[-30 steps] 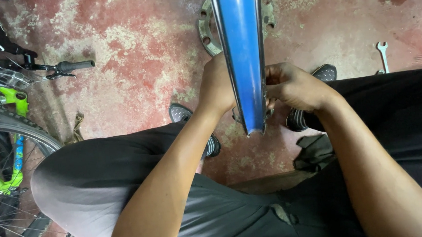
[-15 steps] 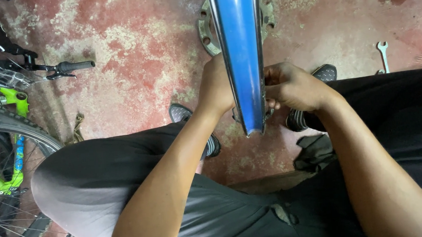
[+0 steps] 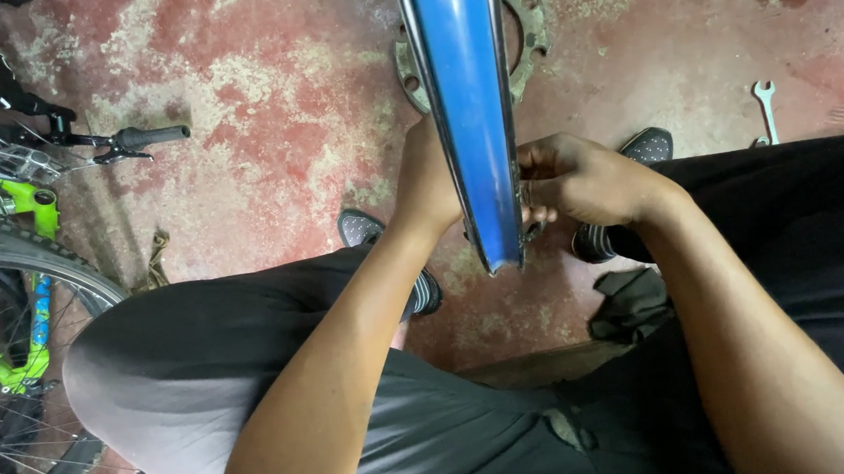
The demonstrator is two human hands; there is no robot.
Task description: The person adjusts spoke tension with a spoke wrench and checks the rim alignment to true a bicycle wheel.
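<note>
A long blue metal bar (image 3: 467,103), like a bicycle frame part, runs from the top of the view down to between my knees. My left hand (image 3: 425,182) presses against its left side, fingers hidden behind it. My right hand (image 3: 578,180) curls against its right edge near the lower end, fingertips pinching something small that I cannot make out. I am seated, with grey shorts below my arms and both shoes on the red floor.
A green bicycle (image 3: 5,300) with a spoked wheel and a handlebar grip (image 3: 148,136) stands at the left. A rusty ring-shaped metal part (image 3: 526,28) lies behind the bar. A spanner (image 3: 765,110) lies at the right, a dark rag (image 3: 633,303) by my right leg.
</note>
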